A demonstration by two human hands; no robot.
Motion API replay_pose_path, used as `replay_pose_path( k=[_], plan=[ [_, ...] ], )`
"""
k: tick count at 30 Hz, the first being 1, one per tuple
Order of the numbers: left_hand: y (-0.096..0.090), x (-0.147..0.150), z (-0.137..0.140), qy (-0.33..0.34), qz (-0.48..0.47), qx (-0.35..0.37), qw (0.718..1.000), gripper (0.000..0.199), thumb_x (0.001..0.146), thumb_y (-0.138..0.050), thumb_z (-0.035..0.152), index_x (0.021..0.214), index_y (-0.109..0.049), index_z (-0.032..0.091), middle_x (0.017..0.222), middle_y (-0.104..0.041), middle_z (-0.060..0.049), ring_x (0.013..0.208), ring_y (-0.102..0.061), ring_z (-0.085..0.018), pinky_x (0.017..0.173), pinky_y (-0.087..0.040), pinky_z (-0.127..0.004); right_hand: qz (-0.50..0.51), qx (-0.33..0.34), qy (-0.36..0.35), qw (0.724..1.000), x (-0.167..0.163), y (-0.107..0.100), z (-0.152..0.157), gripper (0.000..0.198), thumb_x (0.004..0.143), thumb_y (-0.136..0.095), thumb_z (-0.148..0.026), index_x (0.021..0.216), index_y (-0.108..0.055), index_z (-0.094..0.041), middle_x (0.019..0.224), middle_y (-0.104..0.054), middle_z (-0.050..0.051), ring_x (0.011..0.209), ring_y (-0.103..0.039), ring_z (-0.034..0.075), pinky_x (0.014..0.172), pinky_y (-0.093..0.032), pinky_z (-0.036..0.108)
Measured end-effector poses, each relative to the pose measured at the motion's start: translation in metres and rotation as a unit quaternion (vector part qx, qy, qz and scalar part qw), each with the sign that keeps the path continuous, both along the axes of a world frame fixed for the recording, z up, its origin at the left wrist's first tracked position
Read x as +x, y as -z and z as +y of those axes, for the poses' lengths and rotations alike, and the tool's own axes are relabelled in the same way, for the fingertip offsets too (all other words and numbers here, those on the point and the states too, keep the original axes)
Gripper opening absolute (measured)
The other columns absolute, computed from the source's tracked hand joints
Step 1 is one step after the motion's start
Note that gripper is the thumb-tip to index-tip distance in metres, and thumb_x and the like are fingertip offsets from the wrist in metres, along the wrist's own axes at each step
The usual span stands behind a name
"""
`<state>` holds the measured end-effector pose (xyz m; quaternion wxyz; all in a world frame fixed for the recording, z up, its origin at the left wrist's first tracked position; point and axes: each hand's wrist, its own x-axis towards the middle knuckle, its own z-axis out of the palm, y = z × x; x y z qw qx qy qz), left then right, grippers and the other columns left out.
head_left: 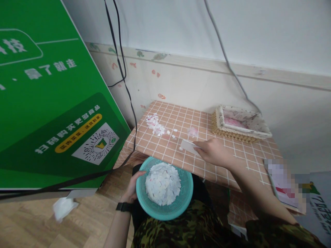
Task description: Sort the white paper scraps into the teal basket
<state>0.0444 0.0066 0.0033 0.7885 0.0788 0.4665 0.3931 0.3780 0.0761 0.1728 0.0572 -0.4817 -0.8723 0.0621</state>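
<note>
A turquoise plastic colander (189,193) sits at my lap, just below the table's front edge. White paper scraps (162,184) are heaped inside it. My left hand (133,187) is closed on the colander's left rim, thumb over the edge. Above the tabletop, my right hand (214,151) pinches a flat white card (189,147) that points left. One small scrap lies by the card's left end. Farther left on the table is a loose pile of torn paper pieces (155,124), with a few strays trailing toward the card.
The table (243,162) has a brown checked cloth. A cloth-lined wicker basket (239,132) stands at the back right, near a pink-white crumpled bit (192,131). A green sign panel (51,86) and hanging black cable (130,103) are at left. White plastic (63,208) lies on the floor.
</note>
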Motion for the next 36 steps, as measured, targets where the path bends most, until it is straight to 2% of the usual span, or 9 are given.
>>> replay_pose_path(
  k=[8,15,20,26,29,33,36],
  plan=[
    [-0.004,0.0,0.0,0.002,0.002,-0.003,1.0,0.024,0.075,-0.06,0.024,0.088,-0.07,0.007,0.079,-0.077,-0.014,0.074,-0.071,-0.028,0.076,-0.054,-0.04,0.002,-0.01,-0.013,1.0,-0.004,0.002,0.004,0.022,0.089,-0.041,-0.022,0.079,-0.059,-0.017,0.063,-0.061,0.005,0.056,-0.051,0.013,0.055,-0.028,0.027],
    [0.001,-0.001,0.001,-0.002,0.005,-0.009,1.0,0.025,0.075,-0.06,0.024,0.09,-0.069,0.006,0.078,-0.077,-0.013,0.072,-0.071,-0.027,0.075,-0.054,-0.04,0.036,-0.027,-0.023,0.999,-0.007,-0.002,0.009,0.019,0.085,-0.044,-0.019,0.07,-0.055,-0.017,0.058,-0.056,0.002,0.052,-0.045,0.011,0.055,-0.027,0.026],
    [0.001,0.0,0.002,-0.004,0.005,-0.01,1.0,0.026,0.075,-0.06,0.024,0.091,-0.069,0.006,0.079,-0.077,-0.013,0.074,-0.071,-0.028,0.077,-0.054,-0.041,0.056,-0.042,0.012,0.997,-0.012,-0.004,0.016,0.023,0.085,-0.046,-0.021,0.064,-0.055,-0.017,0.057,-0.057,0.003,0.051,-0.045,0.011,0.053,-0.028,0.025],
    [-0.001,0.001,0.001,-0.007,0.004,-0.009,1.0,0.024,0.075,-0.06,0.023,0.09,-0.069,0.007,0.077,-0.077,-0.012,0.072,-0.071,-0.026,0.076,-0.054,-0.039,0.087,-0.033,0.073,0.993,-0.015,0.015,0.015,0.023,0.086,-0.045,-0.026,0.078,-0.064,-0.016,0.064,-0.064,0.005,0.055,-0.053,0.013,0.055,-0.031,0.026],
    [-0.002,0.001,0.001,-0.007,0.009,-0.008,1.0,0.024,0.075,-0.06,0.024,0.089,-0.07,0.007,0.077,-0.077,-0.012,0.072,-0.071,-0.026,0.076,-0.054,-0.039,0.113,-0.023,0.109,0.987,-0.011,0.022,0.013,0.026,0.087,-0.044,-0.029,0.075,-0.063,-0.016,0.063,-0.063,0.004,0.055,-0.054,0.014,0.054,-0.032,0.026],
    [-0.003,0.001,0.001,-0.002,0.004,-0.006,1.0,0.025,0.075,-0.06,0.024,0.091,-0.069,0.007,0.08,-0.077,-0.013,0.075,-0.071,-0.029,0.076,-0.054,-0.041,0.168,-0.025,0.143,0.975,-0.004,0.02,0.008,0.026,0.087,-0.044,-0.03,0.082,-0.066,-0.016,0.068,-0.065,0.003,0.057,-0.055,0.014,0.054,-0.034,0.025],
    [-0.003,0.001,0.001,-0.001,-0.006,-0.002,1.0,0.027,0.075,-0.06,0.024,0.093,-0.069,0.006,0.081,-0.077,-0.014,0.077,-0.071,-0.029,0.078,-0.053,-0.041,0.163,-0.054,0.13,0.977,-0.002,0.017,0.004,0.027,0.087,-0.045,-0.03,0.091,-0.068,-0.017,0.075,-0.068,0.004,0.06,-0.057,0.015,0.054,-0.035,0.025]
  ],
)
